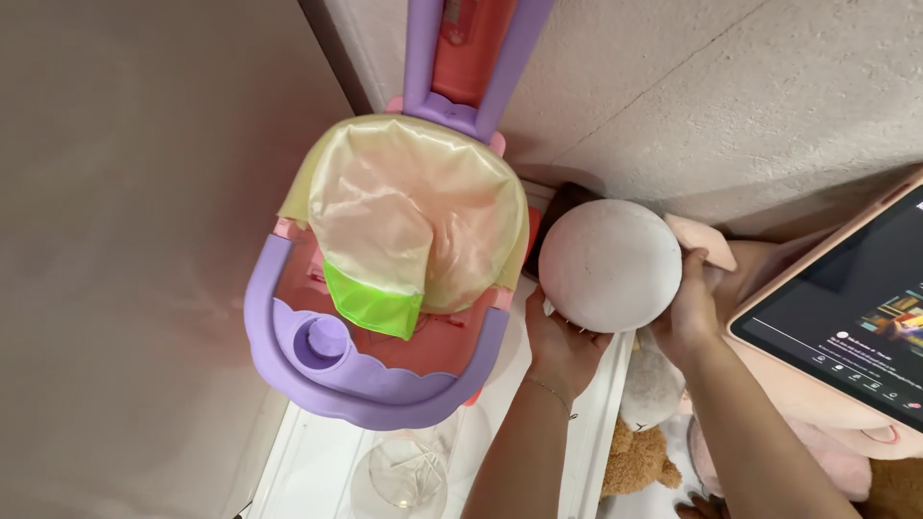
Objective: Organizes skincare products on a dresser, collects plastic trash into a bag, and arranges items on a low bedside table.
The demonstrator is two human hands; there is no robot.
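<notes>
— Rough grey walls meet in that corner. What's being held there?

— White round disc, up over the white ledge. Left hand cups it from below, right hand clamps its right edge, so it sits steady between both.

— And around it?

— Purple and pink toy cart with a plastic-lined basket on the left, plush toys near, a tablet leaning on the right.

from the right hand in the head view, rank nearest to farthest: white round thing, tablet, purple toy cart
1. white round thing: touched by the right hand, just to its left.
2. tablet: to its right, a short gap away.
3. purple toy cart: far left, beyond the left hand.
</notes>
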